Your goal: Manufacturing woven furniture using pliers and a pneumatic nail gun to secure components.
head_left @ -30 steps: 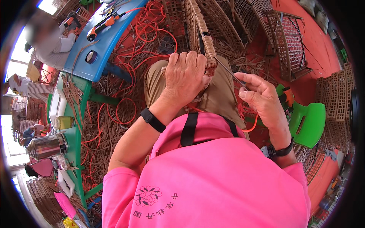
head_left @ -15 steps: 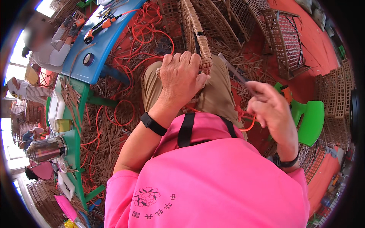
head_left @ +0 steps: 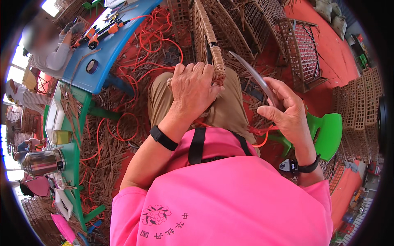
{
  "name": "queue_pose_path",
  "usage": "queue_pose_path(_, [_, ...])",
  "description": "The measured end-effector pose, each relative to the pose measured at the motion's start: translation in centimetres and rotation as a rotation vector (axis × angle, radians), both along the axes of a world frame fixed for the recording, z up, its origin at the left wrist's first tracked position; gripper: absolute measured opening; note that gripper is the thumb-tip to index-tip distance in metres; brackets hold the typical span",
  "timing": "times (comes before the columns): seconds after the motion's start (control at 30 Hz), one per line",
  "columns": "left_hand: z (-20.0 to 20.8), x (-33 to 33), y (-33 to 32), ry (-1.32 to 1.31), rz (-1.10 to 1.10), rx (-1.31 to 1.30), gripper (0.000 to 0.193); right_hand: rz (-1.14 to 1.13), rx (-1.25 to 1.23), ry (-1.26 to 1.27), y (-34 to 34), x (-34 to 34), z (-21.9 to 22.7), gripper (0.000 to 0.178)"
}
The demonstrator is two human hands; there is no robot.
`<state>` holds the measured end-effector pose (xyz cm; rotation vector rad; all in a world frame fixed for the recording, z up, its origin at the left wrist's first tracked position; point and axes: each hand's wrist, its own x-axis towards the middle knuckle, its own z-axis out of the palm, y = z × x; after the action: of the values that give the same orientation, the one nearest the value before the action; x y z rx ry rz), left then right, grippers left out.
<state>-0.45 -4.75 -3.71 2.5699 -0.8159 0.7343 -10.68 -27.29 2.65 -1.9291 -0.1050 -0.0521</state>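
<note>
My left hand (head_left: 191, 86) is closed over the near end of a woven wicker basket (head_left: 215, 57), whose rim is wrapped in tan strips with a dark band. This basket stands between my knees and runs away from me; its lower part is hidden by my hand and legs. To the right, my right hand (head_left: 285, 108) grips a curved, tapered grey blade (head_left: 252, 74) between thumb and fingers. Its pointed tip is directed up and left toward the basket, apart from it. The blade's lower end is hidden in the palm.
Orange-and-black power tools (head_left: 107, 32) and a tape roll (head_left: 92, 65) lie on a blue table (head_left: 100, 53). A green table (head_left: 78, 127) holds a metal flask (head_left: 43, 162). Orange hose (head_left: 131, 119) winds over scraps. A green chair (head_left: 328, 131) stands right; a co-worker (head_left: 53, 57) sits left.
My right hand has turned and its blade's tip has swung slightly left. The left hand keeps its grip on the basket. The co-worker's gloved hands have moved off an orange tool.
</note>
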Motion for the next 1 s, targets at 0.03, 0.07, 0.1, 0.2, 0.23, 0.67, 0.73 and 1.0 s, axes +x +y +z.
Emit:
queue_pose_path(0.03, [0.0,0.0,0.0,0.001,0.002,-0.008,0.042,0.033,-0.026,-0.046,0.2,0.1,0.4,0.047])
queue_pose_path(0.07, [0.0,0.0,0.0,-0.007,-0.001,-0.015,0.042,0.036,-0.034,-0.045,0.0,0.3,0.8,0.047])
queue_pose_path(0.1, [0.0,0.0,0.1,-0.015,-0.004,-0.023,0.042,0.08,-0.262,-0.131,-0.3,0.6,1.1,0.045])
queue_pose_path(0.2, [-0.1,0.1,0.0,-0.006,-0.014,-0.028,0.043,0.101,-0.515,-0.277,-0.2,1.4,0.9,0.044])
queue_pose_path(0.23, [-0.2,0.1,0.0,-0.007,-0.013,-0.037,0.043,0.085,-0.53,-0.343,0.1,1.7,0.8,0.044])
queue_pose_path(0.67, [-0.7,0.3,0.2,-0.017,-0.04,-0.065,0.045,0.222,-0.927,-0.283,0.7,2.5,3.5,0.051])
queue_pose_path(0.73, [-0.8,0.4,0.3,-0.028,-0.042,-0.065,0.045,0.249,-0.932,-0.137,1.0,2.6,4.1,0.051])
queue_pose_path(1.0, [-0.9,0.4,0.3,-0.036,-0.055,-0.087,0.045,0.245,-1.052,-0.171,1.5,2.9,4.6,0.053])
